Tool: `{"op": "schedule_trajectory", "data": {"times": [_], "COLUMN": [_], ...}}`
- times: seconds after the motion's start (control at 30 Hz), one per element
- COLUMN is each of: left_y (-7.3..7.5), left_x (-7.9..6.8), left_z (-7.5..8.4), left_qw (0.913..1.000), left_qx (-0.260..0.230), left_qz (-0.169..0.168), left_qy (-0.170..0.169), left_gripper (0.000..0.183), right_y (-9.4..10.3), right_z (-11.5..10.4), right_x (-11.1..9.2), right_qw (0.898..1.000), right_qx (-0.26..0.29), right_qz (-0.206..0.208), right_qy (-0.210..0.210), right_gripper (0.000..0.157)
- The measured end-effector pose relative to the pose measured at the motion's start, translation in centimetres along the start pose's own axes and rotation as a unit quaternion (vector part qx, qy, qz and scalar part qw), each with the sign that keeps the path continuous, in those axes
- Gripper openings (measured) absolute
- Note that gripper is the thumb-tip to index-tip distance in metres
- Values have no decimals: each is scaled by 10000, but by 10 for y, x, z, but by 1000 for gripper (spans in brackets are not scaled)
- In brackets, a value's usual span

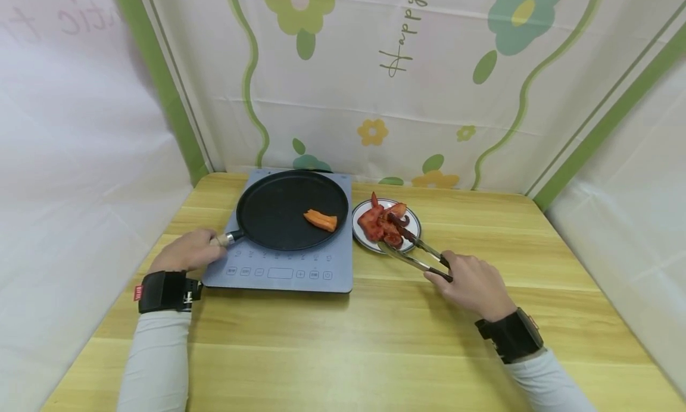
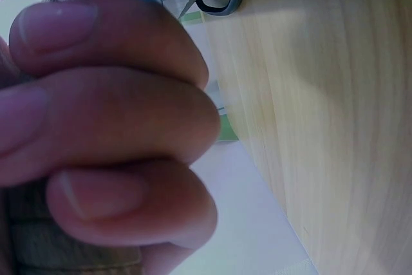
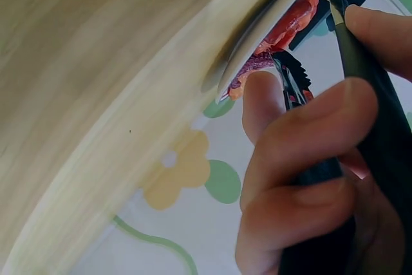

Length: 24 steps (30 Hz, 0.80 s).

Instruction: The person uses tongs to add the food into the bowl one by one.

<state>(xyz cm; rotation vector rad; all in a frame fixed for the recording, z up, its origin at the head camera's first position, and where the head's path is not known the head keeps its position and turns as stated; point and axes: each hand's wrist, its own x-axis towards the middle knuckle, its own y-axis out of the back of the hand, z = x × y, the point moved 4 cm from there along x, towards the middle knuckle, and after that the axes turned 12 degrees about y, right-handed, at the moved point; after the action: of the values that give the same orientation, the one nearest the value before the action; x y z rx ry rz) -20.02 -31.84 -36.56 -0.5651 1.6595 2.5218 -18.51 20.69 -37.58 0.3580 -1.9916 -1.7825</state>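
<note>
My left hand (image 1: pixel 189 249) grips the wooden handle (image 1: pixel 221 240) of a round black frying pan (image 1: pixel 278 206); in the left wrist view its curled fingers (image 2: pixel 122 114) fill the left side. One orange piece of food (image 1: pixel 321 220) lies at the right of the pan. My right hand (image 1: pixel 474 283) holds metal tongs (image 1: pixel 409 259) with black grips, fingers wrapped round them in the right wrist view. The tongs' tips reach into reddish pieces of food (image 1: pixel 370 222) on a white plate (image 1: pixel 362 240) with a dark rim line. The tongs' two arms stand apart around the food.
Beneath the pan is a grey induction cooktop (image 1: pixel 278 281) with a touch panel along its front. The plate stands close to its right edge. A wooden table (image 1: pixel 300 352) carries everything, and a flowered curtain (image 1: pixel 332 84) encloses the back and sides.
</note>
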Motion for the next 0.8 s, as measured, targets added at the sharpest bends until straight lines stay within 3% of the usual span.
{"op": "schedule_trajectory", "data": {"times": [0.33,0.8], "left_y": [0,0], "left_x": [0,2], "left_z": [0,-1], "left_qw": [10000,9999], "left_qx": [9,69], "left_qz": [27,48], "left_qy": [-59,-109], "left_gripper": [18,20], "right_y": [-3,6], "right_z": [4,6], "right_x": [0,12], "right_qw": [9999,9988], "right_qx": [91,210], "right_qz": [41,-413], "right_qy": [51,166], "right_gripper": [44,47]}}
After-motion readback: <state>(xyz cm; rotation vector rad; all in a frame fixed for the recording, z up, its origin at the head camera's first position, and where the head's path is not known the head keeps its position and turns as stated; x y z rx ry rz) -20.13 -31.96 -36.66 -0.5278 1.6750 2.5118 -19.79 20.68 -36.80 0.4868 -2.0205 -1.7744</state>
